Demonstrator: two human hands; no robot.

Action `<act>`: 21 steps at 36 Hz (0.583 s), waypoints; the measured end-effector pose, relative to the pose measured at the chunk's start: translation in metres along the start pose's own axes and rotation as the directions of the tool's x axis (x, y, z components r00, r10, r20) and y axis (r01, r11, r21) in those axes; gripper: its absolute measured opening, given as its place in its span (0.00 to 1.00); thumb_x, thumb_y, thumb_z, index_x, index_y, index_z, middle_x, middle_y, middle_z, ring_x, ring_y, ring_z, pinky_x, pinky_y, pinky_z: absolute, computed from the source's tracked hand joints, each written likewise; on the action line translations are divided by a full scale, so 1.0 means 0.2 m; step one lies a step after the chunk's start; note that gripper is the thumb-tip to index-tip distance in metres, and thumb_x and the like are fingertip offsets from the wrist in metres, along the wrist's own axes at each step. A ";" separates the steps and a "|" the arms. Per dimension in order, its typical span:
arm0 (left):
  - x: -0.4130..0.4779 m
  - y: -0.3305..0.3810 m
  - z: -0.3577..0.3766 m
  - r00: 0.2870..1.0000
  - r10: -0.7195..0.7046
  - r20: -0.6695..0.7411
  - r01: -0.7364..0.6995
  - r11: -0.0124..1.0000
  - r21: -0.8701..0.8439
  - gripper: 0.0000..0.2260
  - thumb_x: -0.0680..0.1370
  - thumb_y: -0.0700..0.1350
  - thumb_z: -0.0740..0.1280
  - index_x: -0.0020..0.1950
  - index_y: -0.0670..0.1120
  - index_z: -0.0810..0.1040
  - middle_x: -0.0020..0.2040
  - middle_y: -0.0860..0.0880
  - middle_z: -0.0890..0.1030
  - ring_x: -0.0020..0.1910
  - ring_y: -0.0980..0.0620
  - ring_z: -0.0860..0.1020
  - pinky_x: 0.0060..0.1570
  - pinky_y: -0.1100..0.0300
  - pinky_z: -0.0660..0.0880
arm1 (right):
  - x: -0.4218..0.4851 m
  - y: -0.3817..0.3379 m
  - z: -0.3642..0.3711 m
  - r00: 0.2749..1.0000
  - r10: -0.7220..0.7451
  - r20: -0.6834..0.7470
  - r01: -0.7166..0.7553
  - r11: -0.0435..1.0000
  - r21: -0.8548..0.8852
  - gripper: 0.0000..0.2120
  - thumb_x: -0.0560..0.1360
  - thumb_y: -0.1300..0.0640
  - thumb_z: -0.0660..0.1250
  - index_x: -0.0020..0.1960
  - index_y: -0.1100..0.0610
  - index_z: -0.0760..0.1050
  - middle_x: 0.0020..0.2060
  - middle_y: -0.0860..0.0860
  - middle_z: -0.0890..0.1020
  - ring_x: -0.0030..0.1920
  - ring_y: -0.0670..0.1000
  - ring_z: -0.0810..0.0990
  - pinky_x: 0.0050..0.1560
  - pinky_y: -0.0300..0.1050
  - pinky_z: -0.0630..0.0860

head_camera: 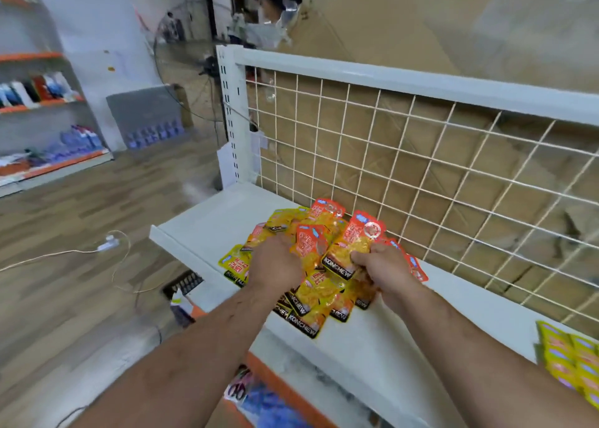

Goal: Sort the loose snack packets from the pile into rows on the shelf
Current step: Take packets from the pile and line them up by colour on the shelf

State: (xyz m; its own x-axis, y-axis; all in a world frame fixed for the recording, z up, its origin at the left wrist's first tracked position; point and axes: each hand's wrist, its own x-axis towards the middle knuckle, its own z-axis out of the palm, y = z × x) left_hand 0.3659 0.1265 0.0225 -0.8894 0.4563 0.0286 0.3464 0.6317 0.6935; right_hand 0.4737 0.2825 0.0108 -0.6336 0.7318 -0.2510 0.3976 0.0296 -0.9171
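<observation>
A heap of yellow and orange KONCHEW snack packets (pixel 311 301) lies on the white shelf (pixel 366 340), against the wire grid back. My left hand (pixel 275 262) reaches into the heap's left side, fingers curled among the packets and partly hidden by them. My right hand (pixel 385 272) grips an orange-topped packet (pixel 353 243) by its lower edge and holds it tilted above the heap. A row of yellow packets (pixel 570 356) lies flat at the shelf's far right.
The white wire grid (pixel 421 168) backs the shelf, with cardboard boxes (pixel 405 22) behind it. An upright post (pixel 231 113) marks the shelf's left end. A white cable (pixel 107 246) lies on the wooden floor. Other stocked shelves (pixel 42 110) stand at the far left.
</observation>
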 end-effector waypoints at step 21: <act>-0.75 0.19 0.33 0.828 0.122 0.547 0.111 0.921 -0.373 0.06 0.70 0.35 0.73 0.45 0.39 0.81 0.35 0.57 0.73 0.39 0.51 0.75 0.39 0.58 0.69 | -1.04 0.43 -0.45 0.955 0.170 -0.242 -0.154 0.984 0.085 0.15 0.75 0.65 0.70 0.35 0.56 0.67 0.19 0.50 0.72 0.20 0.49 0.66 0.25 0.39 0.55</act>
State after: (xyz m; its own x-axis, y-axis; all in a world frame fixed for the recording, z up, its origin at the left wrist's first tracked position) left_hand 0.5313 0.1237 -0.0037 -0.5310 0.7978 -0.2856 0.1097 0.3989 0.9104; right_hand 0.6989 0.1935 0.0124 -0.3765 0.8690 -0.3210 0.4328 -0.1413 -0.8903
